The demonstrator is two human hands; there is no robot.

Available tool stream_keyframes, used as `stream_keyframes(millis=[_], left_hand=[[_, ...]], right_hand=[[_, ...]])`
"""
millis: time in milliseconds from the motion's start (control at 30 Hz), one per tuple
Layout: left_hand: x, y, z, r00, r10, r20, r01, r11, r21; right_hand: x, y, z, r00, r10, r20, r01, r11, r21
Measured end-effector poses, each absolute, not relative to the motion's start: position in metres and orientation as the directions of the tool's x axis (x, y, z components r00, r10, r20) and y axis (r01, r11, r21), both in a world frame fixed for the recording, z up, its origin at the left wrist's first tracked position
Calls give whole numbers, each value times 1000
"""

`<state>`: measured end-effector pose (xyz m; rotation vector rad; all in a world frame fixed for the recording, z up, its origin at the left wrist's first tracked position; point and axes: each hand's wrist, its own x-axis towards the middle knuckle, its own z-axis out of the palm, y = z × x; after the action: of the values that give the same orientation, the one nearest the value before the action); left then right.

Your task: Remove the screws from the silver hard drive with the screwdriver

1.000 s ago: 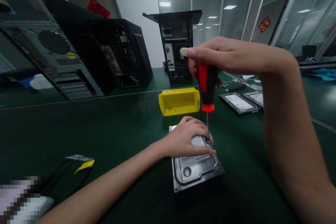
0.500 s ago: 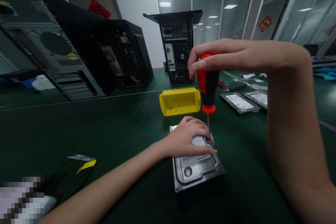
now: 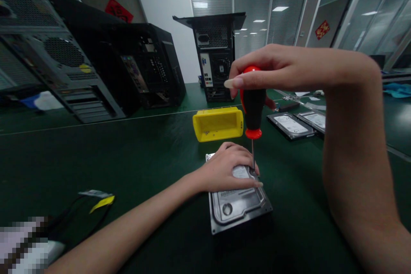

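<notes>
Screw-turning appears in hand: right hand (image 3: 279, 62) grips screwdriver (image 3: 254, 111), left hand (image 3: 221, 171) lies with fingers (image 3: 240, 160) spread over hard drive (image 3: 239, 212) beneath them; next turn calls for steady downward pressure.

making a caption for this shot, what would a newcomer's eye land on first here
The red and black screwdriver would likely catch the eye first, upright just right of the middle in the right grip, pointing down at a silver hard drive under the left grip. Next comes the bright yellow bin just beyond the drive, then the dark computer cases standing at the back and left.
</notes>
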<state>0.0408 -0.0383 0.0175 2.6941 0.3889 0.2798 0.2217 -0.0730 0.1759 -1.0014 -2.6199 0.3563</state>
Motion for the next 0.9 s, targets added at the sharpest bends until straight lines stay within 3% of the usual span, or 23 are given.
stream_keyframes(millis=[267,500,667,900], left_hand=[[41,-38,19,939,322,117,245,-870,427],[41,-39,20,942,315,114,243,-876,416],[41,-40,19,943,312,117,239,-878,414],[40,-39,17,944,303,133,230,-889,396]], right_hand=[[217,-73,177,-651,743,158,641,649,-409],[218,-76,177,-617,772,154,689,624,-369],[219,-79,174,-620,751,229,688,660,-302],[216,-81,173,-558,803,209,730,595,-336]])
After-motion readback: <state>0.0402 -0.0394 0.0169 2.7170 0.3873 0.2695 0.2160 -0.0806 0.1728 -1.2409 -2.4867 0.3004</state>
